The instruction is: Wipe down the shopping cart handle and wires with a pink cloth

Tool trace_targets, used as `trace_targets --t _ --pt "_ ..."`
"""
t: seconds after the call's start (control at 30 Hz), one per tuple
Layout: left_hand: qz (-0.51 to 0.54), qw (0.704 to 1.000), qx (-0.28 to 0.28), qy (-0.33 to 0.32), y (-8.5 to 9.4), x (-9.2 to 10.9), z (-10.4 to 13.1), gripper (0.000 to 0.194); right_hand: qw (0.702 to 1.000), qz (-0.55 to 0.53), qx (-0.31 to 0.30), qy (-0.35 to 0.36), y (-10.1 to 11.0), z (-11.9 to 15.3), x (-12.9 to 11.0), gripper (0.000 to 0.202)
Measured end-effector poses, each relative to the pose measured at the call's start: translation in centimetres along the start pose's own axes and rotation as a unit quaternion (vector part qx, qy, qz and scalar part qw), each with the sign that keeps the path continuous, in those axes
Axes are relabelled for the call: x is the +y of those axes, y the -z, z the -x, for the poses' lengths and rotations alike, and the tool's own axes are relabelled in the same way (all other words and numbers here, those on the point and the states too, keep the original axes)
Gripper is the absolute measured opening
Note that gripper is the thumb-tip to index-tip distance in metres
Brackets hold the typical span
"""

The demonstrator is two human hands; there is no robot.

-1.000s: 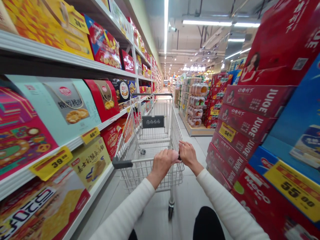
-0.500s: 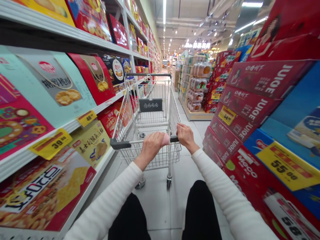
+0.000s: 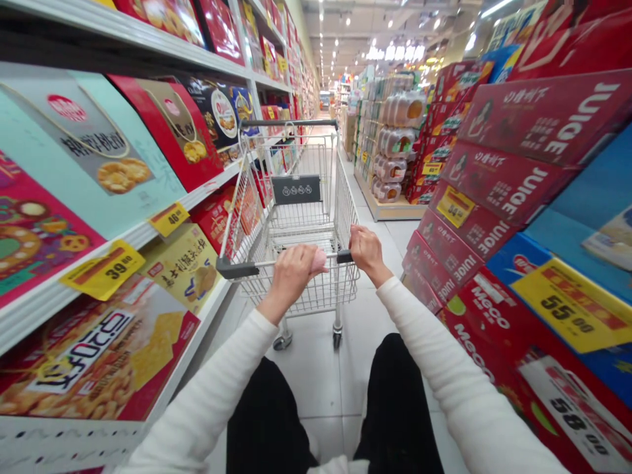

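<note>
A metal shopping cart stands right in front of me, with a dark sign inside its basket. My left hand is closed over the middle of the cart's handle bar, and a small pink item shows at its thumb side, pressed against the bar. On the handle's right end, my right hand is closed around the dark grip. The cart's basket holds nothing that I can see.
Shelves of boxed biscuits run close along the left. Stacked red cartons and blue boxes line the right side. Farther on, a low wooden platform bears packs of bottles. A tiled aisle floor stretches between them.
The view has tipped slightly downward, so the cart and hands sit a bit higher. The shelves and cartons have shifted a little. Both hands keep their hold on the handle.
</note>
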State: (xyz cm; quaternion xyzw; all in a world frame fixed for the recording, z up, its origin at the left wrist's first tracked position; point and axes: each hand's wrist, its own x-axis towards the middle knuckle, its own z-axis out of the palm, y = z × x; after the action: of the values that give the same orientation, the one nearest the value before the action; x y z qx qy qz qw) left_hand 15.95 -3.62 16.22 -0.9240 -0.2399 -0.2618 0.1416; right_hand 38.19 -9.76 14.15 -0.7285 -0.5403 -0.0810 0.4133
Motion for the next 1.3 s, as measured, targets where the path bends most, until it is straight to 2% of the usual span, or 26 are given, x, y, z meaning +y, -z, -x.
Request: trace_targets --t 0.1,0.2,0.27,0.37,0.53,0.6,0.7,0.77,0.8,0.83,0.93,1.0,1.07,1.17,1.3 --pt "-0.010 1.000 -0.018 -0.002 -0.9 3.7 -2.2 0.047 1.000 -0.002 0.005 0.002 0.1 0.0 0.3 0.060" --pt "-0.024 0.999 -0.031 0.008 -0.9 4.6 -3.0 0.033 1.000 0.000 0.006 0.001 0.4 -0.1 0.7 0.061" --pt "-0.026 0.999 -0.035 0.007 -0.4 3.7 -2.7 0.025 1.000 -0.002 0.004 0.004 0.5 -0.1 0.9 0.061" --pt "-0.031 0.999 -0.029 0.006 0.6 1.3 -1.2 0.021 1.000 -0.011 0.007 0.004 0.4 -0.1 1.2 0.062" --pt "-0.050 0.996 -0.063 0.038 3.1 -2.8 1.4 0.028 0.999 -0.035 0.023 0.003 0.1 0.2 0.9 0.060" --pt "-0.017 0.992 -0.108 0.068 4.5 -4.6 1.5 0.032 0.999 -0.041 0.024 0.001 0.0 0.3 0.5 0.062" --pt "0.098 0.958 -0.245 0.114 6.2 -7.0 0.5 0.037 0.998 -0.048 0.028 -0.007 -0.2 0.5 -0.2 0.065" --pt "0.158 0.929 -0.314 0.112 6.5 -7.5 -0.5 0.039 0.998 -0.049 0.032 -0.012 -0.5 0.6 -0.6 0.066" --pt "0.166 0.928 -0.319 0.100 6.2 -7.1 -1.0 0.040 0.998 -0.050 0.036 -0.012 -0.6 0.6 -0.8 0.067" --pt "0.158 0.936 -0.304 0.081 5.8 -6.2 -1.4 0.040 0.998 -0.052 0.042 -0.012 -0.7 0.7 -1.0 0.068" --pt "0.089 0.976 -0.194 0.043 3.3 -1.6 -2.2 0.040 0.997 -0.054 0.062 -0.012 -1.0 0.6 -1.0 0.070" --pt "0.028 0.991 -0.125 0.048 1.7 1.6 -2.4 0.037 0.997 -0.049 0.062 -0.014 -0.9 0.5 -0.9 0.071" --pt "-0.006 0.996 -0.072 0.056 0.5 3.5 -2.2 0.028 0.998 -0.041 0.052 -0.010 -0.7 0.4 -0.8 0.071" --pt "-0.027 0.998 -0.028 0.048 -0.1 3.3 -1.4 0.027 0.999 -0.026 0.036 0.004 -0.3 0.4 -0.6 0.067" --pt "-0.047 0.998 0.011 0.038 0.4 0.2 0.8 0.029 0.999 -0.023 0.034 0.010 -0.2 0.5 -0.5 0.064"
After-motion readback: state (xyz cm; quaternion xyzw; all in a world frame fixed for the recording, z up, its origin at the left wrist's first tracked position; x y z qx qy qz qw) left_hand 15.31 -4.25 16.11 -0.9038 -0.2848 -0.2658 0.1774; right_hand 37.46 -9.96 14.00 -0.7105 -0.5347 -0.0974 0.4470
